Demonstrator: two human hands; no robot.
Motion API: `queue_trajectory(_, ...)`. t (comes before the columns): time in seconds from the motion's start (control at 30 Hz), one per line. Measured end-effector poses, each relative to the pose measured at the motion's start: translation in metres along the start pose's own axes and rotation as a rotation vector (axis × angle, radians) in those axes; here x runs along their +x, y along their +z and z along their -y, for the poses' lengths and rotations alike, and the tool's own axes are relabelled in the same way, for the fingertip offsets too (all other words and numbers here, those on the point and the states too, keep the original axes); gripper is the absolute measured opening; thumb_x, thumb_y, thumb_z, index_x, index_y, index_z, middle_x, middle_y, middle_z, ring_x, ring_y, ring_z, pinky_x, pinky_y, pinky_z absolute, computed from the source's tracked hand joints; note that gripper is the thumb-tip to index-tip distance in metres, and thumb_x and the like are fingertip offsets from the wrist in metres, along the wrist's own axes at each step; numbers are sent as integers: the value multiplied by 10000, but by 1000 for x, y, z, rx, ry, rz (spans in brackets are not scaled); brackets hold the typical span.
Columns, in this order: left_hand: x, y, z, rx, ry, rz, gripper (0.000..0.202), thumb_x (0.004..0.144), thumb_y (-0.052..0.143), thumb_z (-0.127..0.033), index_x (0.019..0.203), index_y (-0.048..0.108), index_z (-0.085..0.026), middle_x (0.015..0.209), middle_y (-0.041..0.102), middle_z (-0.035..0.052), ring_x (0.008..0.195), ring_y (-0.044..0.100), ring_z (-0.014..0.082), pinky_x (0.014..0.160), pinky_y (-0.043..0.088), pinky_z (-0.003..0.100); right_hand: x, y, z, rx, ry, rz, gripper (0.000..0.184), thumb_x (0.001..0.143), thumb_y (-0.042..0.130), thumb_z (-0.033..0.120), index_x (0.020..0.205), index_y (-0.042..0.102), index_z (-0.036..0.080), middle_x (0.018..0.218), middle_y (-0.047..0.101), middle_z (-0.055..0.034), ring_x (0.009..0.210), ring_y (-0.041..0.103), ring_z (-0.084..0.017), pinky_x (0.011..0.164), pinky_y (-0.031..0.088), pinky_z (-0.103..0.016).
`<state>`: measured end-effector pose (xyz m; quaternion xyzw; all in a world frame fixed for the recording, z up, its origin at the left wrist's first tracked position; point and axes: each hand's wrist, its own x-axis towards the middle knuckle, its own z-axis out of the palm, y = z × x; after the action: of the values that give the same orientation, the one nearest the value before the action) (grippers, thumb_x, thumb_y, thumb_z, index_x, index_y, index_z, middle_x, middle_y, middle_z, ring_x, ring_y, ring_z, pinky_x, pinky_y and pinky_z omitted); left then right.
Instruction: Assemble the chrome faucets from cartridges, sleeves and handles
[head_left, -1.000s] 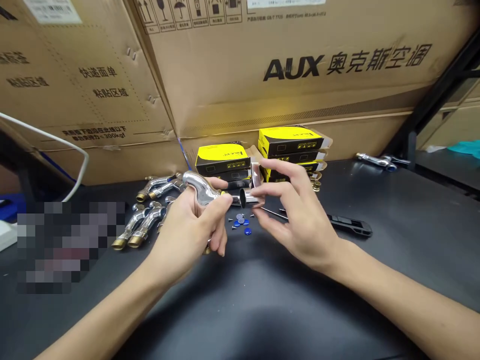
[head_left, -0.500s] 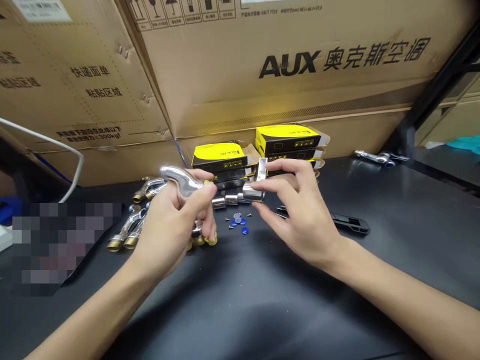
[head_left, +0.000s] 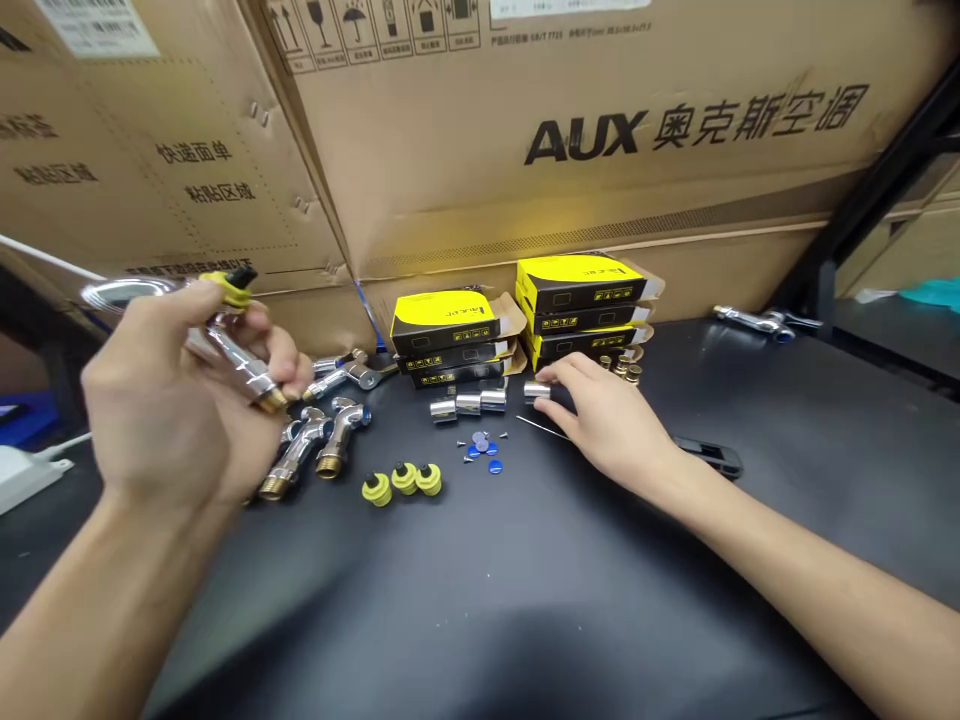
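My left hand (head_left: 172, 400) is raised at the left, fingers wrapped round a chrome faucet body (head_left: 225, 345) with a yellow cap on top and a brass threaded end. My right hand (head_left: 607, 415) rests low on the black table (head_left: 525, 580), its fingertips touching a small chrome sleeve (head_left: 537, 391) in front of the yellow-and-black boxes (head_left: 577, 290). Three more chrome sleeves (head_left: 468, 404) lie in a row to its left. Blue discs and tiny screws (head_left: 484, 447) lie just in front of them.
Several chrome faucet bodies (head_left: 315, 440) lie at the left, with three yellow caps (head_left: 403, 481) near them. A black tool (head_left: 709, 455) lies behind my right wrist. Large cardboard boxes (head_left: 600, 130) wall off the back. Another faucet (head_left: 754, 320) sits far right.
My left hand has swung the faucet body up and to the left. My right hand has dropped to the table and set the chrome sleeve down by the boxes.
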<state>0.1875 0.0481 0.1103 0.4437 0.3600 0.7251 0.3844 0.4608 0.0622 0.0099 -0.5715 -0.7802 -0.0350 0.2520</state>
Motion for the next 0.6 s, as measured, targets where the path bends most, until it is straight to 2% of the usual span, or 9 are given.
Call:
queue_trajectory(0.17,9,-6,3,80,-50,-3,110,680,598,-78,677,539,-171,655,551,-20,495,488,105,457,377,286,2,2,-1,-47,19,44,144,973,602,262,1082,657,187,1110,702,-88,993,678,-274,819,540,-400)
queue_trajectory(0.33,13,-9,5,98,-80,30,127,709,666,-96,706,568,-176,635,602,-30,502,525,112,499,412,298,-3,-5,13,27,-131,-44,190,993,570,269,1093,677,149,1062,711,-109,1000,614,-285,894,526,-441)
queue_trajectory(0.37,14,-11,5,111,-74,28,149,725,682,-98,712,561,-183,612,592,-41,509,526,110,516,423,292,-6,-6,18,68,-169,-19,190,1002,556,279,1074,683,157,1031,712,-100,982,613,-273,876,530,-430)
queue_trajectory(0.47,18,-16,4,172,-36,-1,242,760,747,-105,788,539,-226,554,554,-89,517,513,102,544,435,265,-15,-7,34,142,-286,174,193,1009,541,285,1071,695,186,975,699,-74,906,624,-251,823,546,-428)
queue_trajectory(0.6,23,-24,4,217,-21,-44,351,740,812,-118,890,523,-251,564,585,-125,501,519,97,535,449,256,-24,-1,48,92,-286,328,158,972,588,231,1048,723,199,966,679,-68,878,635,-271,759,564,-450)
